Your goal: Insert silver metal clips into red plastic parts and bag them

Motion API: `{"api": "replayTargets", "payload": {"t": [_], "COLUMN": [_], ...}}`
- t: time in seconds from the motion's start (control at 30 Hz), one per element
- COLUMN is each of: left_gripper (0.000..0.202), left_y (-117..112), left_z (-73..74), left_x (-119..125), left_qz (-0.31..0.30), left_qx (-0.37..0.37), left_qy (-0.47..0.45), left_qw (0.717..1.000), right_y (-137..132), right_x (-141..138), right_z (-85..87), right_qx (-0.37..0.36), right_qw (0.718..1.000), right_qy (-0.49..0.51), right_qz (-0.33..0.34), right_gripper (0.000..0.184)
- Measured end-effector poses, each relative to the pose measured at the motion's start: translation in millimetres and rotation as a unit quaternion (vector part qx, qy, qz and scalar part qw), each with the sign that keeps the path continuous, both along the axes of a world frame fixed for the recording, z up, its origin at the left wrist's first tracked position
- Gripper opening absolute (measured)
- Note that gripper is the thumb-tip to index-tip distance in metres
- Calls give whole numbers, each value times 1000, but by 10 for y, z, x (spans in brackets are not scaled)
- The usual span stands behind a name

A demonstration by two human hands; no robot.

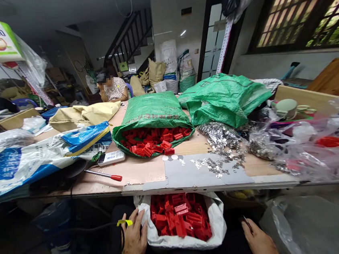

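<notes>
My left hand (133, 239) lies with fingers stretched out against the left side of a white woven sack (218, 229) in front of my lap. Red plastic parts (180, 218) fill this sack. A yellow strip (124, 222) shows by the left fingers, where a dark cable ends. To the right of the sack, my right hand (258, 239) is closed, with a thin dark pointed piece (246, 222) sticking out between thumb and finger; its kind is unclear. On the table, a green woven sack (155, 108) lies with its mouth towards me, more red parts (150, 143) spilling at its opening.
Small metal pieces (217, 164) are scattered on a grey sheet (187, 177). A red-tipped metal lever (116, 177) and a white device (111, 158) are at the left. Clear plastic bags (317, 148) crowd the right. A person (117, 88) sits across the table; another is far left.
</notes>
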State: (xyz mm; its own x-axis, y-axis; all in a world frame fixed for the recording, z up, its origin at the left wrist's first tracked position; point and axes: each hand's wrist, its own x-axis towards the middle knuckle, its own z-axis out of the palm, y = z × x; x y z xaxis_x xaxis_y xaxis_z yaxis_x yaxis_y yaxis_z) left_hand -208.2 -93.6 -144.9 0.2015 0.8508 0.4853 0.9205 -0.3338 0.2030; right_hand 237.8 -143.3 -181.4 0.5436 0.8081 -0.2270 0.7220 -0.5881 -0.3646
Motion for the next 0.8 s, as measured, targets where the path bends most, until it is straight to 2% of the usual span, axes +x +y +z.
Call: {"api": "replayTargets", "payload": {"t": [0.2,0.53,0.8], "left_gripper": [36,34,34], "left_y": [3,11,16], "left_z": [-14,26,-6], "left_x": [4,23,12], "left_qz": [4,-11,-7], "left_qx": [8,24,21], "left_qy": [1,5,14], "left_qw": [1000,1000,1000], "right_y": [1,25,6], "right_x": [-27,-28,-14], "right_z": [51,33,19], "right_qx": [-10,-33,-20], "right_qw": [1000,999,1000], "right_qy": [2,7,12], "right_qz": [-2,5,4], "right_gripper": [53,56,55]}}
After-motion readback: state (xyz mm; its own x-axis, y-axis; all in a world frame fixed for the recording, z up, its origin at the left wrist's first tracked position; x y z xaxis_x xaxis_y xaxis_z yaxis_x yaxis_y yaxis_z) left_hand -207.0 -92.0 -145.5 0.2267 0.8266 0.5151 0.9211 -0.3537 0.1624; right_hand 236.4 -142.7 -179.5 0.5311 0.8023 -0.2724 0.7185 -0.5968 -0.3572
